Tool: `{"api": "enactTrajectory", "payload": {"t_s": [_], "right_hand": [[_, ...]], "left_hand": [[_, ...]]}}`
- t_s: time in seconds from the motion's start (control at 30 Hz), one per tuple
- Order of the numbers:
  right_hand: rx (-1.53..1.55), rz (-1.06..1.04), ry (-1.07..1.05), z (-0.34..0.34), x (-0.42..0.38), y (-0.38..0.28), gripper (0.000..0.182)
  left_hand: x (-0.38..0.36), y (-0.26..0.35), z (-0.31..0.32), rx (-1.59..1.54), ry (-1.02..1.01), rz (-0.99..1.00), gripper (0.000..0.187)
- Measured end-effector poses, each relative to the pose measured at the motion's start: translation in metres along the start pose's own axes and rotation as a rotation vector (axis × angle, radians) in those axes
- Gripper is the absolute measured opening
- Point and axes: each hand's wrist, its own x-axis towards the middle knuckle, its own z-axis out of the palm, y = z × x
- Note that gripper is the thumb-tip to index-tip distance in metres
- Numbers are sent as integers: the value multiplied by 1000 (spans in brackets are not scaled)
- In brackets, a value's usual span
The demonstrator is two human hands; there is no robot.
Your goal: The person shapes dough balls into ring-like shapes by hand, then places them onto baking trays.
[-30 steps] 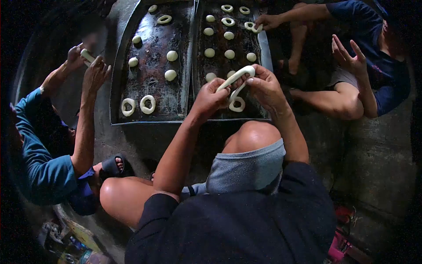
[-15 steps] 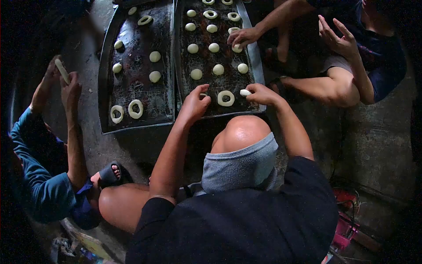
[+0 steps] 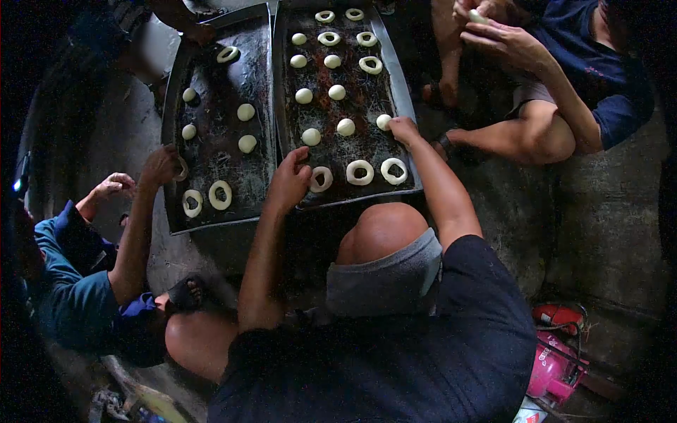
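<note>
My right hand (image 3: 403,131) has its fingertips on a round white dough ball (image 3: 383,122) near the right rim of the right baking tray (image 3: 416,185). My left hand (image 3: 288,182) is at that tray's front left, its index finger and thumb apart, holding nothing. Beside its thumb lies a dough ring (image 3: 321,179), and another dough ball (image 3: 311,137) sits just beyond the fingertips. Two more rings, a middle one (image 3: 360,173) and a right one (image 3: 394,171), complete the front row. Farther back are several balls and rings.
The left tray (image 3: 220,227) holds balls and rings. A co-worker's hand (image 3: 161,166) touches a ring at its left edge. At upper right, another person's hands (image 3: 502,39) hold a dough piece. A pink gas cylinder (image 3: 550,370) stands at lower right.
The dough from my right hand now lies as a ring at the tray's front right; that hand moved up to a ball. My left hand drew back from its ring. The right co-worker lifted a ball away.
</note>
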Motion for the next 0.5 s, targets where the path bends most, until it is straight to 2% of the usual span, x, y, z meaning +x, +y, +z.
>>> {"api": "enactTrajectory", "payload": {"t_s": [0.07, 0.13, 0.2, 0.27, 0.37, 0.4, 0.43, 0.5], "right_hand": [[-172, 16, -130, 8, 7, -9, 34], [-99, -196, -95, 14, -15, -27, 33], [88, -322, -375, 9, -47, -61, 28], [414, -359, -646, -4, -90, -101, 34], [485, -376, -761, -38, -140, -157, 32], [643, -318, -793, -46, -150, -169, 31], [797, -258, -819, -53, -155, -178, 30], [734, -253, -861, -65, -154, -190, 28]], "left_hand": [[0, -1, 1, 3, 17, 2, 45], [-1, -4, 2, -107, 12, -3, 47], [-5, 10, 3, -170, 72, -42, 52], [-5, 21, 2, -439, 32, -90, 51], [4, 18, 1, -616, -182, 8, 52], [2, 28, -3, -618, -226, 28, 52], [1, 33, -5, -617, -227, 31, 52], [-1, 43, -7, -649, -144, 177, 50]]}}
